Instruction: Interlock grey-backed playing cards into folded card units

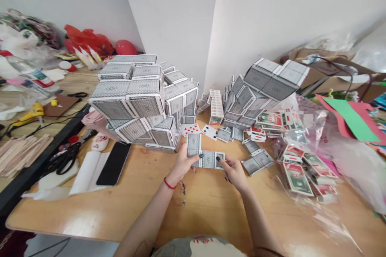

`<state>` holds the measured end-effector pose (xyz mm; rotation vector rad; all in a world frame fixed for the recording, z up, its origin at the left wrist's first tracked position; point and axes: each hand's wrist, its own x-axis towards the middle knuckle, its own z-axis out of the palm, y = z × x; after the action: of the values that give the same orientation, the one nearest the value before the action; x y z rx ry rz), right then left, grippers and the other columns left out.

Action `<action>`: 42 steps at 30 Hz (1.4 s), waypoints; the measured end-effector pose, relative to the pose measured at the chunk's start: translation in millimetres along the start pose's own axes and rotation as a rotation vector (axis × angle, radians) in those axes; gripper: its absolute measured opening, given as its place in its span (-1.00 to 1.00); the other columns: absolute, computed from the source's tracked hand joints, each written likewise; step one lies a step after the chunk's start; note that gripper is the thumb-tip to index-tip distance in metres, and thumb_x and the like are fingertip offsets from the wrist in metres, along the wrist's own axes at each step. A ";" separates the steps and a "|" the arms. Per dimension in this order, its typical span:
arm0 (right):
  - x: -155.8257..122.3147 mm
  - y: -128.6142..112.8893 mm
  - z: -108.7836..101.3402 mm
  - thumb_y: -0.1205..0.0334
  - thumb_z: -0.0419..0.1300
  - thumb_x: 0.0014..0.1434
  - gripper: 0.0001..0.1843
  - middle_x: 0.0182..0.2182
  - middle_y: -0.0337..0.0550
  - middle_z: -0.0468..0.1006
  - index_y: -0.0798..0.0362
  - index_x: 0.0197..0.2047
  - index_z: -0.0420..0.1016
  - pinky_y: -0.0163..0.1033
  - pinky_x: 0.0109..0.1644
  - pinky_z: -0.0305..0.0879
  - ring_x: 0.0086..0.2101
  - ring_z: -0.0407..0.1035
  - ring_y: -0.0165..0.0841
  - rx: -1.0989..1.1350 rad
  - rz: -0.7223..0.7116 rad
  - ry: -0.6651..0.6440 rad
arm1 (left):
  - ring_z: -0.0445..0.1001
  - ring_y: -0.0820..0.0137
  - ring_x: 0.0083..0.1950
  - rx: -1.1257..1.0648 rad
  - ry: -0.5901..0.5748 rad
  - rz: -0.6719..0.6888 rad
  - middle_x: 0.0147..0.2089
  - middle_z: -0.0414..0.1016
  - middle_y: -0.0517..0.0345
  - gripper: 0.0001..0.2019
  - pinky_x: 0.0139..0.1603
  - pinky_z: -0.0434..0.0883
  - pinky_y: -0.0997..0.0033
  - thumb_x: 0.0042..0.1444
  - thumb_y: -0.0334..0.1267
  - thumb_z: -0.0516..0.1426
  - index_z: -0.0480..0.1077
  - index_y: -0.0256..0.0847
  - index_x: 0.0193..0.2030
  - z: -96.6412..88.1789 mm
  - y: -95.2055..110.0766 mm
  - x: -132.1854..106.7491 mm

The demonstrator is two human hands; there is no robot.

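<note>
Between my two hands is a group of grey-backed playing cards [208, 159], held low over the table. My left hand [182, 162] pinches their left end, where one card stands upright against the others. At the right end my right hand [232, 170] grips the cards with its thumb on top. Just beyond lie face-up playing cards [209, 131], one with red diamonds and one with black spades. Folded grey card pieces [257, 160] rest to the right of my right hand. I cannot tell how the held cards are joined.
Stacks of card blocks rise at left [141, 100] and right [265, 84]. A black phone [113, 163], scissors [68, 154] and a white mouse [100, 141] lie left. Red-green card packs [297, 176] and plastic wrap [358, 164] cover the right. A yellow glue gun [31, 114] sits far left.
</note>
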<state>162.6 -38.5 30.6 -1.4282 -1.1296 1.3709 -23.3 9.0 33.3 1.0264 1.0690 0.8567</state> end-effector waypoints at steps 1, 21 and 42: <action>-0.4 1.1 -1.6 -0.12 0.07 0.01 -0.58 -0.85 -0.44 0.14 0.13 -0.38 0.37 -0.45 -0.78 -0.11 -0.84 -0.04 -0.57 0.025 0.006 0.003 | 0.38 0.46 -0.43 -0.025 -0.022 0.009 -0.31 0.35 0.17 -0.45 -0.70 0.33 0.61 -0.15 -0.17 0.21 0.12 -0.18 0.00 0.1 0.0 0.0; 2.0 2.0 -1.2 0.11 0.13 0.01 -0.35 -0.50 -0.31 0.36 -0.03 0.13 -0.05 -0.32 -0.59 0.33 -0.54 0.42 -0.37 0.185 -0.029 -0.100 | 0.42 0.43 -0.33 -0.184 -0.163 -0.061 -0.22 0.46 0.11 -0.39 -0.37 0.34 0.49 -0.15 -0.38 0.11 0.16 -0.13 0.13 -13.5 5.8 -5.2; -3.5 -16.4 -5.2 0.08 0.18 -0.01 -0.54 -0.42 -0.18 0.42 0.08 -0.05 0.25 -0.31 -0.64 0.36 -0.56 0.40 -0.37 0.346 0.039 -0.139 | -0.05 0.15 0.27 0.240 -0.133 0.392 0.24 0.05 0.04 -0.45 0.22 0.00 0.13 -0.16 -0.42 0.17 0.25 -0.14 0.05 -4.7 24.9 -18.0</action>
<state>166.9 -37.8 47.6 -1.1250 -0.8986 1.6235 -34.5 1.1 61.3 1.5071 0.8839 0.9717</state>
